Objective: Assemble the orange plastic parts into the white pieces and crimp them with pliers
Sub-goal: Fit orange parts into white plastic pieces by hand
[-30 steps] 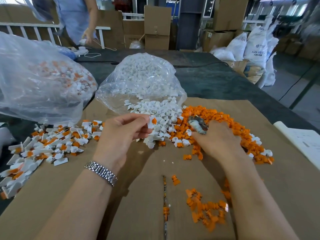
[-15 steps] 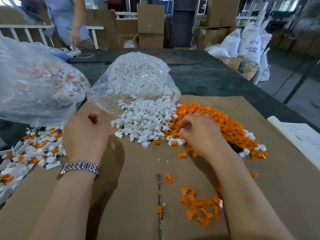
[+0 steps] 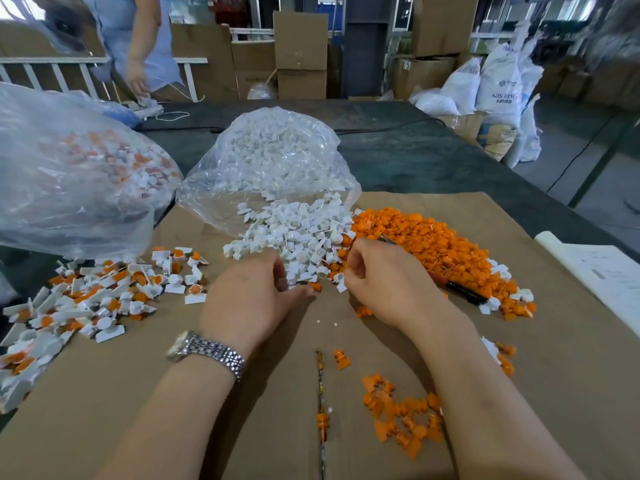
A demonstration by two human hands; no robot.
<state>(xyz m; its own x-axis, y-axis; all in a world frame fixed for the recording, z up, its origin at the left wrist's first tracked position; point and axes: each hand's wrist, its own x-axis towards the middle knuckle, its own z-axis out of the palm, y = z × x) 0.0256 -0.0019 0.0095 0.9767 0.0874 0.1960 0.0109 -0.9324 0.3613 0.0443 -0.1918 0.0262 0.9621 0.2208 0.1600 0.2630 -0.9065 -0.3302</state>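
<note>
A heap of white pieces (image 3: 294, 233) spills from a clear bag (image 3: 273, 161) onto brown cardboard (image 3: 173, 393). To its right lies a heap of orange parts (image 3: 433, 244). My left hand (image 3: 249, 299) is at the near edge of the white heap, fingers and thumb curled round a white piece. My right hand (image 3: 388, 282) sits where the two heaps meet, fingers curled, and grips the pliers (image 3: 464, 294). Their dark handle sticks out to the right and a metal tip shows above the knuckles. Assembled white-and-orange pieces (image 3: 114, 289) lie at the left.
A big clear bag (image 3: 69, 174) of assembled pieces fills the far left. Loose orange parts (image 3: 401, 410) lie near my right forearm. White paper (image 3: 602, 271) lies at the right edge. A person (image 3: 138, 39) stands at the far side of the dark table (image 3: 415, 161).
My left hand went left to the assembled pile without the white piece it held, then came back to the white heap. My right hand stayed at the orange heap with the pliers.
</note>
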